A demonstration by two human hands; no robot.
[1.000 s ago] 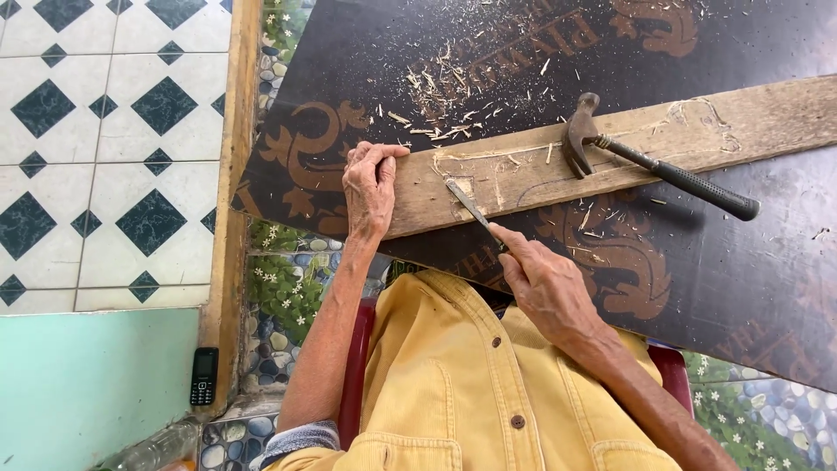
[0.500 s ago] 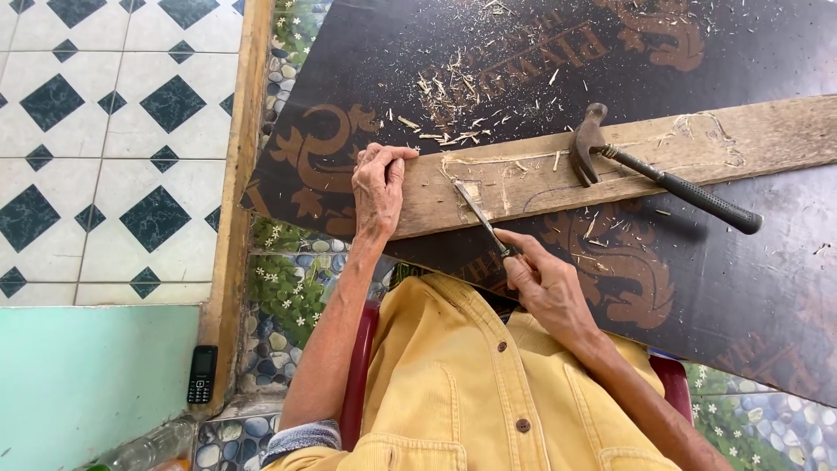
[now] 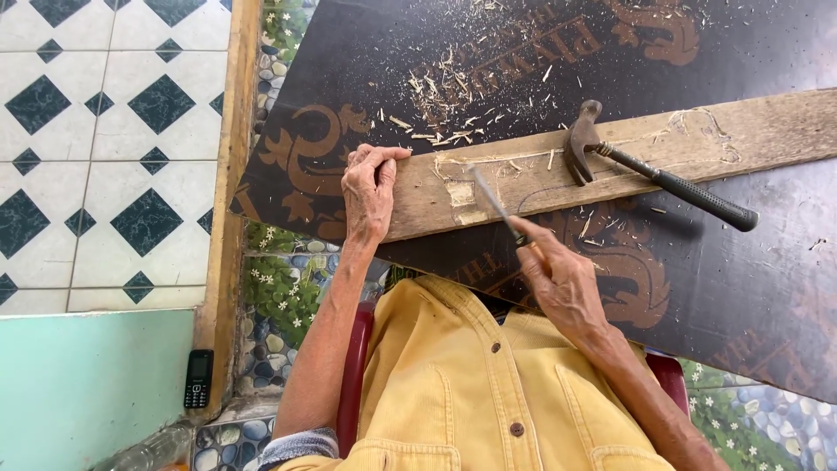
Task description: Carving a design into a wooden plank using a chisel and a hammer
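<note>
Head view, chisel (image 3: 493, 202) in right hand (image 3: 562, 279), left hand (image 3: 370, 187) pinning plank (image 3: 610, 161)

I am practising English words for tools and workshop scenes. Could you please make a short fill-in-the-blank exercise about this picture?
1. The right hand holds a ____ whose blade touches the wooden plank.
2. The left hand presses on the end of the ____.
3. A ____ with a black handle lies across the plank, and no hand touches it.
4. On the ledge beside the tiled floor lies a small black ____.

Missing words: chisel; plank; hammer; phone
</note>
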